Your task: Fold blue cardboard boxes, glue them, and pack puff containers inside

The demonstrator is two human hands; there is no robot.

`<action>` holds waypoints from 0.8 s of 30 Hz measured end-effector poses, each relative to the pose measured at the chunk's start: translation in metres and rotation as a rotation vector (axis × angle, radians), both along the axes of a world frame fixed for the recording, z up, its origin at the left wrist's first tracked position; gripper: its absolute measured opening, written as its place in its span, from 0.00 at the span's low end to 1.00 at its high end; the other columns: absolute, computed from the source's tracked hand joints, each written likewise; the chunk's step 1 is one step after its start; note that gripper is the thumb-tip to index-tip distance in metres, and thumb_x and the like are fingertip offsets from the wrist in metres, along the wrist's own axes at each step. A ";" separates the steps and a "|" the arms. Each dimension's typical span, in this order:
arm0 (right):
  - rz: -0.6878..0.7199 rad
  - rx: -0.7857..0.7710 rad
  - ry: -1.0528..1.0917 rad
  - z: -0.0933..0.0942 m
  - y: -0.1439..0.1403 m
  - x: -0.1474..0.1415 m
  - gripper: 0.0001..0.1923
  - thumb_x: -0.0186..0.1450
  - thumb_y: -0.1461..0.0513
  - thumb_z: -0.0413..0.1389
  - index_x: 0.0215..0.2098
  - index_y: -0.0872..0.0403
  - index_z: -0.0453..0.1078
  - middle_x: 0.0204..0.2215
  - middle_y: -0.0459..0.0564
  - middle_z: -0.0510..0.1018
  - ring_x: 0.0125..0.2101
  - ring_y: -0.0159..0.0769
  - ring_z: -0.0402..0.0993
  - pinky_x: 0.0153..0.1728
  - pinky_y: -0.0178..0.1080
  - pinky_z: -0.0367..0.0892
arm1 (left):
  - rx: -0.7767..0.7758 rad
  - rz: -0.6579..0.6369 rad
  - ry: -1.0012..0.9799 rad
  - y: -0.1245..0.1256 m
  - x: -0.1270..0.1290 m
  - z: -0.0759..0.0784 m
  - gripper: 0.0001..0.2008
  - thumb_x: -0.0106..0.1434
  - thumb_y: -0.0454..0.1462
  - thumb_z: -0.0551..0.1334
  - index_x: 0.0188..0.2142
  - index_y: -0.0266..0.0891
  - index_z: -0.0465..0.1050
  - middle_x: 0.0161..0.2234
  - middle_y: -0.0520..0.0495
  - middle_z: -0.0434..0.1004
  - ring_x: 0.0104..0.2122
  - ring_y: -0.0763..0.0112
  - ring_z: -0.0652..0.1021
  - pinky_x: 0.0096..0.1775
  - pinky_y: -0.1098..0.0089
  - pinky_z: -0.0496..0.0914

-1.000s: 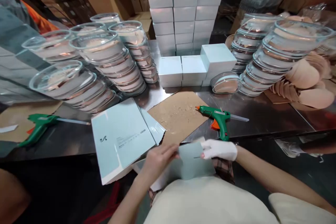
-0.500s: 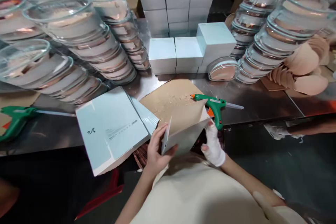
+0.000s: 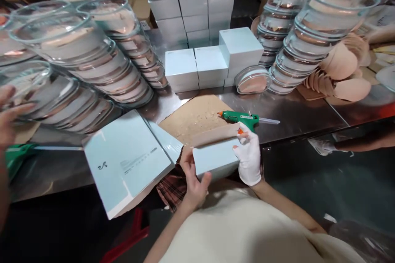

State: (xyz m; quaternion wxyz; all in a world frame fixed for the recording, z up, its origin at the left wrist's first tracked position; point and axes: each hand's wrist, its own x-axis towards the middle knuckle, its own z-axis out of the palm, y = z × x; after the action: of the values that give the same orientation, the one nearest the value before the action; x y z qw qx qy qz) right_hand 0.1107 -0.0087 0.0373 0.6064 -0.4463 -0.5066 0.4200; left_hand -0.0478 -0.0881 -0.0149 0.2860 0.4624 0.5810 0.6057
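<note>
Between my hands is a pale blue cardboard box (image 3: pixel 216 157), partly folded, with its brown inner side showing along a raised flap. My left hand (image 3: pixel 195 178) is bare and grips the box's left end, thumb on the near edge. On the right end, my right hand (image 3: pixel 249 156) in a white glove with bare fingertips holds the box. Just behind that hand lies a green glue gun (image 3: pixel 239 117) with an orange nozzle and a clear glue stick. Under its nozzle is a brown cardboard sheet (image 3: pixel 191 113) with dried glue bits.
Flat blue box blanks (image 3: pixel 129 160) overhang the table edge at left. Stacked clear oval containers (image 3: pixel 89 59) stand left, more (image 3: pixel 311 45) right. White boxes (image 3: pixel 197 65) line the back. Another person's hand (image 3: pixel 9 111) and a second green glue gun (image 3: pixel 20 156) are at far left.
The blue panel has been folded over into a box shape and turned toward me. Another person's hand has come in at the far left. The view has shifted slightly.
</note>
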 end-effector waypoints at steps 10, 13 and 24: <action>-0.104 -0.535 -0.879 0.016 0.068 0.089 0.23 0.55 0.47 0.69 0.38 0.53 0.74 0.42 0.60 0.83 0.45 0.53 0.81 0.48 0.47 0.72 | 0.058 0.018 0.257 0.009 -0.039 0.012 0.15 0.63 0.51 0.73 0.44 0.46 0.82 0.43 0.47 0.83 0.51 0.55 0.80 0.63 0.52 0.70; 0.045 -0.698 -0.756 0.015 0.088 0.093 0.19 0.46 0.54 0.73 0.28 0.53 0.72 0.31 0.56 0.82 0.40 0.52 0.81 0.40 0.42 0.71 | 0.081 0.045 0.166 0.021 -0.026 0.016 0.14 0.64 0.49 0.72 0.44 0.46 0.81 0.42 0.48 0.83 0.52 0.57 0.79 0.59 0.57 0.70; 0.046 -0.396 -0.107 0.045 0.052 0.078 0.26 0.53 0.43 0.66 0.37 0.49 0.65 0.23 0.45 0.78 0.21 0.35 0.71 0.24 0.38 0.70 | 0.049 0.067 0.120 0.044 -0.010 0.038 0.16 0.66 0.50 0.70 0.45 0.43 0.79 0.38 0.49 0.78 0.37 0.66 0.77 0.38 0.68 0.69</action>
State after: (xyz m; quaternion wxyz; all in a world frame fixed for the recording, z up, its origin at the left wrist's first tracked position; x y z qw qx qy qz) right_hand 0.1886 0.0428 0.0826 0.4694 -0.5667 -0.4556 0.5010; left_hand -0.0575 -0.0438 0.0235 0.2189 0.4851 0.5972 0.6001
